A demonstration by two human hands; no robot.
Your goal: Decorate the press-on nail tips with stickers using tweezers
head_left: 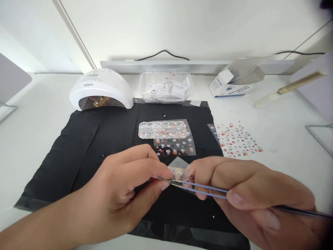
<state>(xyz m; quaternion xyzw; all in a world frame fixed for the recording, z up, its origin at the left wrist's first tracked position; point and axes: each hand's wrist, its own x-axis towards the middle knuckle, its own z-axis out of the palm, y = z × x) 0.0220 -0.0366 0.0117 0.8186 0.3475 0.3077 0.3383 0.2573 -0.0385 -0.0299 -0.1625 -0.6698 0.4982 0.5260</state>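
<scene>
A small clear sticker sheet (pixel 178 168) is pinched between the closed left hand (pixel 125 189) and the right hand (pixel 249 194), which is also closed around tweezers (pixel 208 191). Two more sticker sheets and one rhinestone box (pixel 162 129) lie beyond on the black mat (pixel 85 146).

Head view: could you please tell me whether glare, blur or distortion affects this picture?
Head view: wide-angle bending curves the shelf and table edges; bright light washes out the white table and wall; the right hand looms large and soft at the near edge; the black mat stays sharp.
</scene>
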